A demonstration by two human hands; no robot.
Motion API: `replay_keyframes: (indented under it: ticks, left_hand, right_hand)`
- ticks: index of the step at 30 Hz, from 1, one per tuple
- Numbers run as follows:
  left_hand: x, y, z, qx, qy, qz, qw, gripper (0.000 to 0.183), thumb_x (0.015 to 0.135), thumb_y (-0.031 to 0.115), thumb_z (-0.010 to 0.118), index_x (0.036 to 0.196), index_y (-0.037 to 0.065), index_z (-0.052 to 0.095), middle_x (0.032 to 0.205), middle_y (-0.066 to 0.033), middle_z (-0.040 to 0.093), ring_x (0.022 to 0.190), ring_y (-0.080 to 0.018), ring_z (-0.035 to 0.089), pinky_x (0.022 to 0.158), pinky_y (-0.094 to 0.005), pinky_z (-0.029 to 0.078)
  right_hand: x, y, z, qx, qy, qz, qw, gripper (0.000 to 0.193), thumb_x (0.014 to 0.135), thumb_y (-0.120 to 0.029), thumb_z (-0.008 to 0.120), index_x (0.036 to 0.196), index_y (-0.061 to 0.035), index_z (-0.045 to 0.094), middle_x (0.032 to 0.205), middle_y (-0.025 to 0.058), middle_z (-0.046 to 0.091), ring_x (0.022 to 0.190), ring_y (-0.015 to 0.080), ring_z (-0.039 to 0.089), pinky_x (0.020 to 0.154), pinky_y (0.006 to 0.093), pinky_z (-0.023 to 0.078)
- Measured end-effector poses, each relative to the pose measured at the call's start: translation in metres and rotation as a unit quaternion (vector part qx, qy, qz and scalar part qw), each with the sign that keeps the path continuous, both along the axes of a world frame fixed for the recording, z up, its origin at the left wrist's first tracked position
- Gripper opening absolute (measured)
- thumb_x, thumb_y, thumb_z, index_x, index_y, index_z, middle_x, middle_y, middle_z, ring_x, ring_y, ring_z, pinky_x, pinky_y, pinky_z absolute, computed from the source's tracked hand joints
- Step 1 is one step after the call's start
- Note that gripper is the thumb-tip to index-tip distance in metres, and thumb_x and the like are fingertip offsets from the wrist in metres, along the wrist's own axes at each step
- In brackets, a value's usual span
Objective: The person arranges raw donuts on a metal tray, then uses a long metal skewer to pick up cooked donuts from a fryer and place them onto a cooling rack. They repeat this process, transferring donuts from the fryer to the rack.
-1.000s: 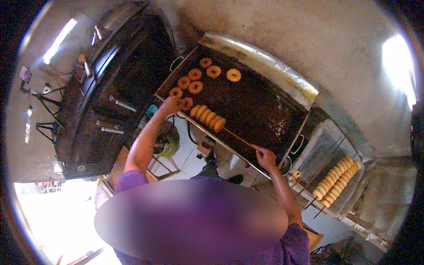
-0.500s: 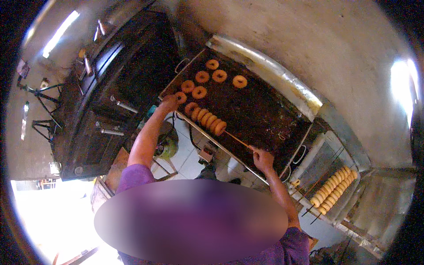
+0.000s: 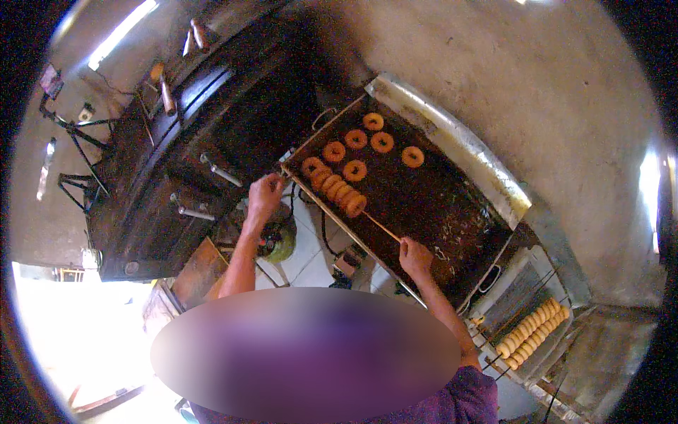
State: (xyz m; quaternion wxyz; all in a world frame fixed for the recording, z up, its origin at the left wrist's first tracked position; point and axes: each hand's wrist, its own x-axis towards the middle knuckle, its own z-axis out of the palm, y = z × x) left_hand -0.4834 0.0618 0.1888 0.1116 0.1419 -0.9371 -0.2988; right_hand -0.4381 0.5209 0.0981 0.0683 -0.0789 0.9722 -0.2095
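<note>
A person stands over a large dark frying pan [image 3: 452,212] of oil, threading golden doughnuts onto a thin wooden stick [image 3: 378,225]. The right hand [image 3: 415,256], at the pan's near edge, is closed around the stick's near end; the stick slants up and left over the oil and carries a tight row of doughnuts [image 3: 333,185] at the pan's near left corner. The left hand [image 3: 265,196] is curled just outside that same corner, fingers drawn together, apparently at the stick's far tip or the pan rim, though which it touches cannot be told. Five loose doughnuts [image 3: 369,146] float singly in the pan's far left part, apart from the threaded row, so the gathering looks partly done with those rings left to collect. To the right of the pan, a wire rack [image 3: 526,304] holds another full row of doughnuts [image 3: 531,326] on a skewer, seemingly already lifted out and draining. Left of the pan looms a dark metal stove or oven front [image 3: 183,162] with handles. Below the pan, a green object [image 3: 282,244] sits partly hidden behind the left forearm, its kind unclear. The person's body is blurred out, and the fisheye rim darkens the corners.
</note>
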Motion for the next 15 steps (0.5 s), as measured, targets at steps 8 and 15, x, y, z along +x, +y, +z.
replay_keyframes:
  ticks: [8, 15]
  left_hand:
    - [-0.064, -0.011, -0.023, -0.024, 0.073, -0.004, 0.997, 0.020, 0.091, 0.021, 0.067, 0.098, 0.004, 0.075, 0.086, -0.0227, 0.072, 0.079, -0.0429, 0.070, 0.073, -0.0500, 0.056]
    - [-0.171, -0.079, -0.025, -0.130, -0.079, -0.136, 0.979, 0.025, 0.087, 0.027, 0.065, 0.087, 0.005, 0.077, 0.088, -0.0221, 0.073, 0.086, -0.0424, 0.071, 0.078, -0.0480, 0.057]
  right_hand:
    - [0.015, -0.004, -0.033, -0.158, -0.022, -0.085, 0.984, 0.029, 0.100, -0.039, 0.064, 0.109, -0.0143, 0.076, 0.092, 0.0146, 0.077, 0.081, 0.0373, 0.073, 0.069, 0.0469, 0.056]
    - [0.032, 0.003, -0.046, -0.203, 0.053, -0.081, 0.974, 0.030, 0.098, -0.036, 0.068, 0.110, -0.0100, 0.077, 0.095, 0.0128, 0.077, 0.086, 0.0317, 0.075, 0.076, 0.0408, 0.057]
